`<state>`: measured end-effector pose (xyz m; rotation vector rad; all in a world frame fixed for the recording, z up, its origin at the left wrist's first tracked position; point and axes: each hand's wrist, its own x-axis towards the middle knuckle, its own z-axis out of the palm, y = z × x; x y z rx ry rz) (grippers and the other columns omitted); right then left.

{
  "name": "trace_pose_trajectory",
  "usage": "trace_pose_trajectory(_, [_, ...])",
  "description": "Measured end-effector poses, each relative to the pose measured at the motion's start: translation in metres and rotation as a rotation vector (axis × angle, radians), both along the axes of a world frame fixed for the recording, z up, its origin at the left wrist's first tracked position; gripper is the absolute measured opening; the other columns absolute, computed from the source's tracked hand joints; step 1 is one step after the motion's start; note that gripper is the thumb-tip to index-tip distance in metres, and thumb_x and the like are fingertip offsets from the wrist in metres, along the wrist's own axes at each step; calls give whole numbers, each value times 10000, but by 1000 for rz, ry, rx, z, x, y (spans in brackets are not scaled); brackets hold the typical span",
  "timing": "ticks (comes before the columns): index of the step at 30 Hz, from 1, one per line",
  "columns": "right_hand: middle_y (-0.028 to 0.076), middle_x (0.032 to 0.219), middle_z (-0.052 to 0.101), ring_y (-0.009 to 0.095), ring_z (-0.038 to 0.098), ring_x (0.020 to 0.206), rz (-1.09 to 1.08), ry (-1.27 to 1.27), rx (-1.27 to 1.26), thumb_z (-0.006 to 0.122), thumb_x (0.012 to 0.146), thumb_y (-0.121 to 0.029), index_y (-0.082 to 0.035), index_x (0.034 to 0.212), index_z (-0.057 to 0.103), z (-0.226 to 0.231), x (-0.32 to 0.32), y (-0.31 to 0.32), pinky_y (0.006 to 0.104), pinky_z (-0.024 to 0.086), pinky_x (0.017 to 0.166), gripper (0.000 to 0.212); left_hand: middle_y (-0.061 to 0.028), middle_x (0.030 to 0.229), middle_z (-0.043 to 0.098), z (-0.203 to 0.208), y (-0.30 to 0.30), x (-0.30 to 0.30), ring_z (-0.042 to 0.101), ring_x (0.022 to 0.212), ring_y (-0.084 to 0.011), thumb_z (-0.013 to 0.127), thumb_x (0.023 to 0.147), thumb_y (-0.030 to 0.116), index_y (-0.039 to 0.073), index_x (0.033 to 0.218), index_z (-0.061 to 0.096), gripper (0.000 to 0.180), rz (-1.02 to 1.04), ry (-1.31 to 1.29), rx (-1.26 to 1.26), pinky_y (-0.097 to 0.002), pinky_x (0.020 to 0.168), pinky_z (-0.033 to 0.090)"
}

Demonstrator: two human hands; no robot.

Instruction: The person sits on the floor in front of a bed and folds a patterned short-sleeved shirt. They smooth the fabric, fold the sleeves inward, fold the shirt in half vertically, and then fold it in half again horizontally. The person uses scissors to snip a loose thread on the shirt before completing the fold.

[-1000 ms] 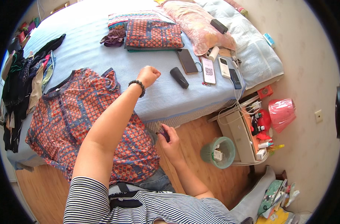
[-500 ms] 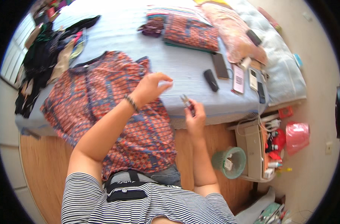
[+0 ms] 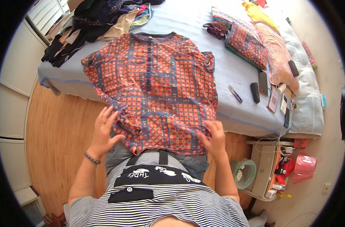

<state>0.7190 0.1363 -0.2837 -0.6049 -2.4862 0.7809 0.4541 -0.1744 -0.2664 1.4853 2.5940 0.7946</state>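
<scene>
A red and blue patterned shirt [image 3: 161,83] lies front up, its upper part spread on the bed and its lower part hanging over the edge toward my lap. Beside its bunched lower left side, my left hand [image 3: 104,130] is open, thumb apart and fingertips at the fabric. My right hand [image 3: 214,137] pinches the shirt near its lower right corner. To the right of the shirt, small snips [image 3: 235,94] with dark handles lie on the bed's striped cover [image 3: 227,79].
Dark and beige clothes [image 3: 93,22] lie heaped at the far left. Folded clothes [image 3: 246,45] stand at the far right. A black case [image 3: 254,92] and a phone [image 3: 273,99] lie near the bed's right edge. Below are a green wastebasket [image 3: 245,174] and a small cabinet [image 3: 263,166].
The snips have left my right hand and now lie on the bed. Both hands have come down to the shirt's lower part, the left moving leftward. The view has shifted left.
</scene>
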Motion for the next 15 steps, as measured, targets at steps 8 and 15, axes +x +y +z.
trace_pose_trajectory(8, [124, 1057, 602, 311, 583, 976, 57, -74, 214, 719, 676, -38, -52, 988, 650, -8, 36, -60, 384, 494, 815, 320, -80, 837, 589, -19, -11, -23, 581, 824, -220, 672, 750, -22, 24, 853, 647, 115, 27, -149, 489, -353, 800, 470])
trace_pose_trajectory(15, [113, 811, 627, 314, 615, 761, 26, -204, 341, 591, 745, 10, -57, 856, 639, 31, 51, -54, 413, 494, 675, 138, -21, 846, 566, 5, -128, -18, 510, 747, -103, 690, 788, -3, 10, 896, 673, 111, 179, -545, 497, -230, 641, 389])
